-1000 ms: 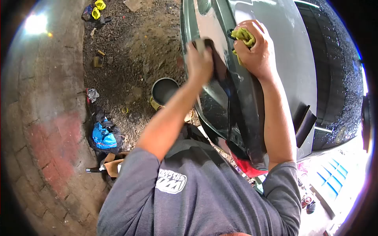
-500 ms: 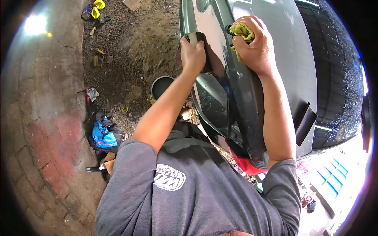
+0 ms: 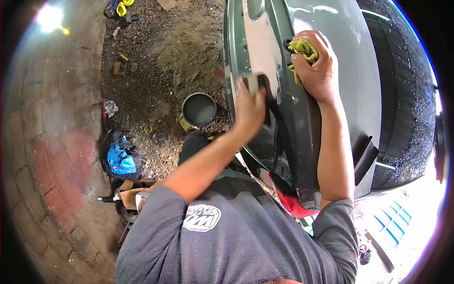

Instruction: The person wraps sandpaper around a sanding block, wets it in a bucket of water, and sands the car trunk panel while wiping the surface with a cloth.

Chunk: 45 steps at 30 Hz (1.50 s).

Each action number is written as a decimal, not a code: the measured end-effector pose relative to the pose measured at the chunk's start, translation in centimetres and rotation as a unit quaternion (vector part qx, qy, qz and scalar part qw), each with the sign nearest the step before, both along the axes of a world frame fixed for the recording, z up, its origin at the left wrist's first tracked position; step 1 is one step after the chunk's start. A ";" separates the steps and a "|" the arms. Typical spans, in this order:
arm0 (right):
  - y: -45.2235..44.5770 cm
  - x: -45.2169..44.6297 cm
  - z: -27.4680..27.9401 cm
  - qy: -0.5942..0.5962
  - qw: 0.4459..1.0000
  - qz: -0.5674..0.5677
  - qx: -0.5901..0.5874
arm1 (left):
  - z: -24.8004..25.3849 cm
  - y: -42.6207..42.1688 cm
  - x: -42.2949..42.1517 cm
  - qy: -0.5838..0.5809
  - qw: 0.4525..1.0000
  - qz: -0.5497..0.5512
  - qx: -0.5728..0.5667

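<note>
My left hand (image 3: 249, 110), slightly blurred, is closed around a sanding block (image 3: 255, 84) with a pale middle and a dark sheet wrapped over it. The block is against the car's dark green panel (image 3: 307, 109), at the lower end of a pinkish filler patch (image 3: 262, 45). Farther right, my right hand (image 3: 322, 68) grips a crumpled yellow-green cloth (image 3: 305, 49) and rests on the raised edge of the panel. Part of the cloth hangs below my fingers.
A round bucket of grey liquid (image 3: 199, 111) stands on the gravel, left of the car. A dark curled sheet (image 3: 366, 160) lies on the panel near the wet rear glass (image 3: 399, 94). Bottom left are a blue plastic bag (image 3: 121, 160) and cardboard (image 3: 135, 194).
My left hand has slid the sanding block toward my body and to the right, uncovering the filler patch and bucket. The right hand keeps its hold on the cloth; the view has shifted slightly.
</note>
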State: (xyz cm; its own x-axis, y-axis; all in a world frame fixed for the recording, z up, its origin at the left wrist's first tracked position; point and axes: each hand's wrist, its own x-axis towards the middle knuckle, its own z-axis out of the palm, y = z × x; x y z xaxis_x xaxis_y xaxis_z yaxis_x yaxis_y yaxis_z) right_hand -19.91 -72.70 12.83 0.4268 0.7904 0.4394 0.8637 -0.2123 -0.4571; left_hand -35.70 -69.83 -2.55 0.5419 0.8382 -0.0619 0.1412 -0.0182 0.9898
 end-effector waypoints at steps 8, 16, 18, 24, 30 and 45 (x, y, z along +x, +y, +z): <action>0.0 -0.2 0.1 0.017 1.000 0.002 -0.006 | -2.7 8.4 4.6 0.065 0.997 0.033 -0.034; 0.0 -0.3 0.1 0.016 1.000 -0.013 -0.013 | -1.2 4.1 2.1 0.003 0.996 0.020 -0.088; 0.0 -0.4 0.0 0.013 1.000 -0.018 -0.014 | -3.0 9.4 5.0 0.013 0.994 0.003 -0.107; 0.1 -0.2 0.0 0.022 1.000 -0.006 -0.005 | -1.3 0.3 0.2 0.005 0.999 0.018 0.048; 0.1 -0.3 0.1 0.023 1.000 -0.004 -0.004 | -0.3 8.3 4.9 0.038 0.989 0.005 -0.145; 0.4 0.6 0.0 -0.013 0.999 0.043 -0.005 | 2.2 7.9 5.5 0.078 0.996 -0.019 -0.038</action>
State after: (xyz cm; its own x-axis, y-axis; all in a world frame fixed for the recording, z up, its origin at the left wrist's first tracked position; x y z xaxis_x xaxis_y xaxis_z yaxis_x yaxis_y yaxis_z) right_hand -19.28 -72.27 12.84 0.3459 0.8277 0.4418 0.8902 -0.1408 -0.4333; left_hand -30.21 -61.95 -0.40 0.5516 0.8072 -0.2102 0.2939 0.0477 0.9546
